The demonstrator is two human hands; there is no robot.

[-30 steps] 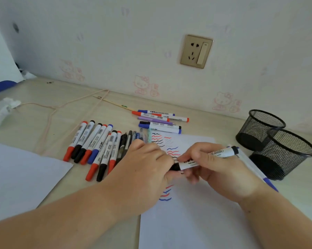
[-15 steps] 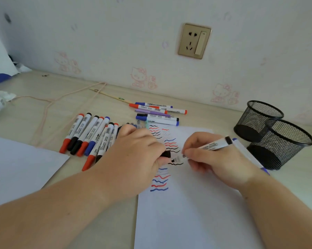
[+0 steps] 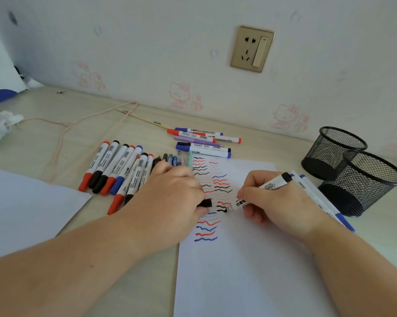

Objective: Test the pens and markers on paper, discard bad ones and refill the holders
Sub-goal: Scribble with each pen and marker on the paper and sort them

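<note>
Black whiteboard marker (image 3: 259, 193), pinched in my right hand (image 3: 277, 202), is tilted low so its tip meets the test paper (image 3: 250, 259) just below the rows of squiggles (image 3: 212, 179), where bare sheet remains for a fresh stroke. My left hand (image 3: 172, 197) curls round the black cap (image 3: 205, 203) and rests on the paper's left edge, steadying it and keeping the cap ready. White barrel, black end plug, printed label; a short black wave lies at the tip. Left of the paper, capped markers (image 3: 117, 170) lie in a row; right of it stand two mesh holders (image 3: 355, 170).
</note>
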